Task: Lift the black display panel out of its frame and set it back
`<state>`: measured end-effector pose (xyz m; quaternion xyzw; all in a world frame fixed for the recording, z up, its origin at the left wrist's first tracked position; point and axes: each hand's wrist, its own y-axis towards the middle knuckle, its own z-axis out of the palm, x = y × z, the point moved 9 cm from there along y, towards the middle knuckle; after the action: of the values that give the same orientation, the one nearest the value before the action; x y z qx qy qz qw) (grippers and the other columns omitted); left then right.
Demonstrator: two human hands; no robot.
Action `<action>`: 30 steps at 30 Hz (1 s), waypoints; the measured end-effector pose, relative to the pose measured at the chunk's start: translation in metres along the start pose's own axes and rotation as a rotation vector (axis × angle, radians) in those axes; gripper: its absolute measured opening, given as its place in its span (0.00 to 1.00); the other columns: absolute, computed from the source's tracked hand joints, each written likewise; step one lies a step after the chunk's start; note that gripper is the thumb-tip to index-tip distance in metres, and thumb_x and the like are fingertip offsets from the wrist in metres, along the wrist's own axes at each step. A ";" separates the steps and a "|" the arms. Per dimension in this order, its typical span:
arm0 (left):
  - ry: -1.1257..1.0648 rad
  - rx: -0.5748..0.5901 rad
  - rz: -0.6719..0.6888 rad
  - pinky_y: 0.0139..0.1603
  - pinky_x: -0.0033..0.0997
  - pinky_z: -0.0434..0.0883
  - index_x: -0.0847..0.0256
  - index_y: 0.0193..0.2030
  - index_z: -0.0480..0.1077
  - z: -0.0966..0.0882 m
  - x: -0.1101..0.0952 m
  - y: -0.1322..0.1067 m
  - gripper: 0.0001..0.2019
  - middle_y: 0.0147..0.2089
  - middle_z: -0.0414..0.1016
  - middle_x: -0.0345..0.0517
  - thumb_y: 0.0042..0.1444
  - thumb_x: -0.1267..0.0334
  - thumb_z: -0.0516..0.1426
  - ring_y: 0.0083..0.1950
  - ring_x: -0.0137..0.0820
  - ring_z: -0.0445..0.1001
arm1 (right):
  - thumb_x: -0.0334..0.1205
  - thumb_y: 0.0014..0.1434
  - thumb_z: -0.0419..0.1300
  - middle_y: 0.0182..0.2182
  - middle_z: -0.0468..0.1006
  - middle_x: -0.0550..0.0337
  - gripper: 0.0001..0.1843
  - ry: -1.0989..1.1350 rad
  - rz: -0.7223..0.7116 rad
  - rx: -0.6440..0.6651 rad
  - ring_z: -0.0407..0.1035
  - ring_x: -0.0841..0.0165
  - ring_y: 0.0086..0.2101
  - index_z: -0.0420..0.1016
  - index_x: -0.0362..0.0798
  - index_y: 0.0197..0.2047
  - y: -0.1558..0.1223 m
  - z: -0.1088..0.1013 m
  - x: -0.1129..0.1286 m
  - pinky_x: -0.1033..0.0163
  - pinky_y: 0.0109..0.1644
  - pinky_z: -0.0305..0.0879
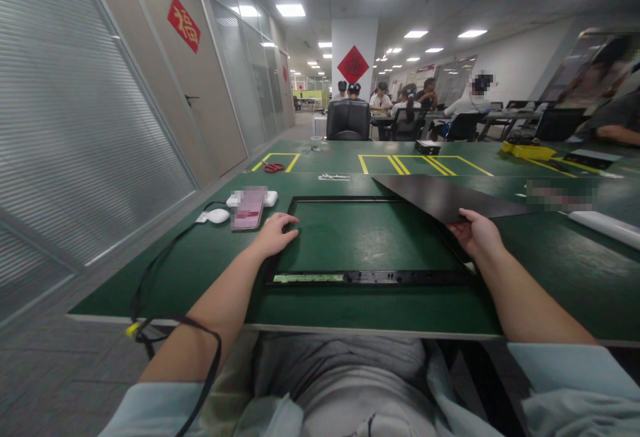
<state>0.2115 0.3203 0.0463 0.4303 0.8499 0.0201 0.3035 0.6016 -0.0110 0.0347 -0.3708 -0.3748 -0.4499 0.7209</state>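
A black rectangular frame (410, 278) lies flat on the green tabletop, with a pale green strip (309, 278) set in its near bar. My left hand (276, 234) rests at the frame's left side, its fingers apart and nothing in them. Pinched at its near edge by my right hand (477, 232) is a thin dark panel (445, 196). The panel is tilted and covers the frame's far right corner. Part of the frame's right bar is hidden by the panel and my right hand.
Left of the frame lie a phone (249, 209), a white mouse-like object (218, 216) and a black strap (165, 250). Red-handled scissors (274, 168) sit farther back. A white roll (605, 227) and a yellow tray (527, 150) are on the right. Several people sit beyond the table (200, 290).
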 end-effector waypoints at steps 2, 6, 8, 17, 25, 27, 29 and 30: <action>-0.003 0.001 -0.005 0.67 0.49 0.64 0.57 0.50 0.77 -0.001 -0.002 -0.001 0.20 0.55 0.73 0.52 0.52 0.55 0.58 0.60 0.46 0.70 | 0.24 0.61 0.53 0.20 0.75 0.61 0.10 -0.017 0.023 0.025 0.71 0.72 0.20 0.72 0.44 0.31 -0.003 0.004 -0.001 0.69 0.23 0.73; -0.035 -0.019 -0.026 0.66 0.49 0.65 0.58 0.52 0.77 -0.005 -0.005 -0.002 0.21 0.55 0.74 0.53 0.52 0.55 0.58 0.59 0.47 0.71 | 0.25 0.59 0.53 0.22 0.77 0.58 0.10 -0.061 0.069 0.102 0.72 0.70 0.21 0.74 0.44 0.33 -0.011 0.013 -0.004 0.68 0.23 0.72; -0.058 -0.050 -0.040 0.66 0.50 0.64 0.59 0.53 0.76 -0.009 -0.005 -0.002 0.22 0.55 0.74 0.54 0.52 0.55 0.59 0.60 0.48 0.71 | 0.25 0.56 0.54 0.24 0.79 0.57 0.10 -0.066 0.077 0.150 0.74 0.67 0.24 0.75 0.44 0.35 -0.016 0.018 -0.005 0.65 0.26 0.74; -0.767 -0.247 -0.318 0.63 0.43 0.69 0.62 0.51 0.72 -0.017 0.016 -0.002 0.21 0.55 0.77 0.56 0.51 0.56 0.62 0.58 0.42 0.75 | 0.26 0.51 0.55 0.29 0.81 0.56 0.16 0.025 0.100 0.244 0.78 0.61 0.33 0.75 0.49 0.41 -0.034 0.029 0.006 0.57 0.38 0.79; -1.364 0.004 -0.560 0.44 0.35 0.79 0.65 0.48 0.72 -0.002 -0.002 -0.013 0.19 0.41 0.80 0.59 0.61 0.51 0.52 0.46 0.41 0.82 | 0.34 0.52 0.56 0.31 0.82 0.53 0.16 -0.029 0.153 0.312 0.79 0.55 0.37 0.78 0.48 0.43 -0.045 0.029 0.003 0.49 0.41 0.77; -1.357 -0.002 -0.544 0.37 0.33 0.79 0.65 0.47 0.73 -0.008 -0.004 -0.014 0.19 0.36 0.80 0.55 0.61 0.51 0.52 0.38 0.38 0.82 | 0.35 0.53 0.55 0.31 0.82 0.53 0.16 -0.064 0.168 0.299 0.79 0.53 0.37 0.78 0.48 0.43 -0.045 0.026 0.001 0.48 0.40 0.77; -1.332 -0.011 -0.536 0.29 0.31 0.77 0.65 0.46 0.75 -0.011 -0.005 -0.015 0.19 0.31 0.79 0.51 0.60 0.52 0.53 0.30 0.36 0.80 | 0.34 0.52 0.55 0.30 0.82 0.52 0.16 -0.113 0.186 0.274 0.79 0.52 0.37 0.78 0.48 0.43 -0.045 0.024 -0.001 0.47 0.39 0.77; -1.321 -0.007 -0.543 0.27 0.31 0.75 0.64 0.46 0.75 -0.011 -0.005 -0.016 0.18 0.29 0.78 0.49 0.59 0.53 0.54 0.28 0.36 0.78 | 0.33 0.52 0.55 0.30 0.82 0.51 0.15 -0.142 0.161 0.258 0.79 0.52 0.36 0.78 0.48 0.42 -0.045 0.023 0.001 0.47 0.38 0.77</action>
<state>0.1962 0.3091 0.0531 0.1246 0.5654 -0.3186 0.7505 0.5557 -0.0055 0.0544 -0.3347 -0.4486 -0.3113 0.7680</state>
